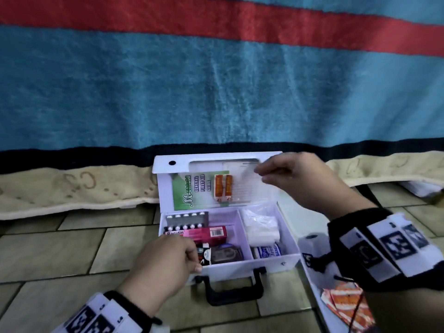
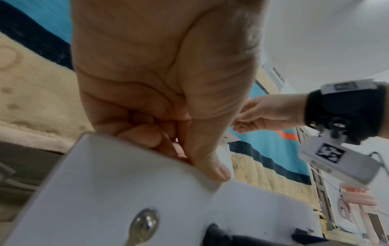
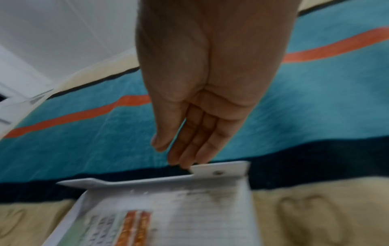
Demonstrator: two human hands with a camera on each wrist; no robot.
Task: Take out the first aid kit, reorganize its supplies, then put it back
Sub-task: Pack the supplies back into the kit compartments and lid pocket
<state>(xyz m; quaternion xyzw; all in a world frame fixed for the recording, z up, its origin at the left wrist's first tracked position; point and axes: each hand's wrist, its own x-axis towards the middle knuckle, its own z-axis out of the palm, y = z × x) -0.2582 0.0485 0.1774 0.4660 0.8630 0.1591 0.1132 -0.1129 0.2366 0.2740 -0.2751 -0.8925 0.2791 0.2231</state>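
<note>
The white first aid kit stands open on the tiled floor, its lid upright against the bed. A green guide sheet and orange plasters sit inside the lid. Blister packs, a pink box and white gauze fill the compartments. My left hand grips the kit's front wall at its left end, thumb outside and fingers curled inside. My right hand has straight fingers, whose tips touch the lid's top edge near its right corner.
A black carry handle juts from the kit toward me. To the right a white roll and orange packets lie on a white tray. A blue striped blanket and beige bedding hang behind the kit.
</note>
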